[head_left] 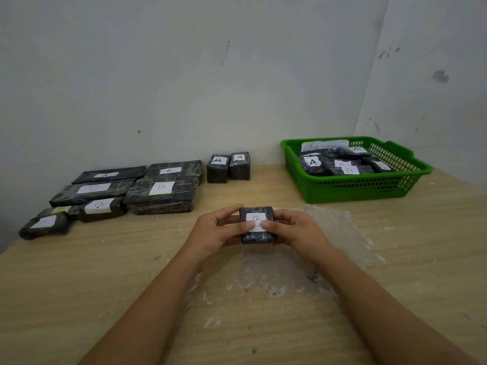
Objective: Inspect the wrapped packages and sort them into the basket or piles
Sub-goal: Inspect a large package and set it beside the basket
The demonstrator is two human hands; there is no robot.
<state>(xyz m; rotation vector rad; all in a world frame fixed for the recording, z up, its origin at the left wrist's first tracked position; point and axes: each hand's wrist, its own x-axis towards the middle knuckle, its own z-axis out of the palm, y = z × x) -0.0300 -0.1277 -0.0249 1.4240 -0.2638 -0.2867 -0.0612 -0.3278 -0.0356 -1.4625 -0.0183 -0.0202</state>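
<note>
A small black wrapped package (257,213) with a white label marked B is held up over the middle of the table. My left hand (220,227) grips its left side and my right hand (292,227) grips its right side, both thumbs on the label. A green basket (355,185) at the back right carries an "ABNormal" sign and holds several black packages labelled A. At the back left lies a pile of black packages, mostly labelled B (160,193), one flat one labelled A (108,175). Two small A packages (228,167) stand by the wall.
The wooden table (79,285) meets a white wall behind and a corner at the right. A crumpled sheet of clear plastic film (303,259) lies on the table under and beside my hands. Small white flecks dot the wood nearby.
</note>
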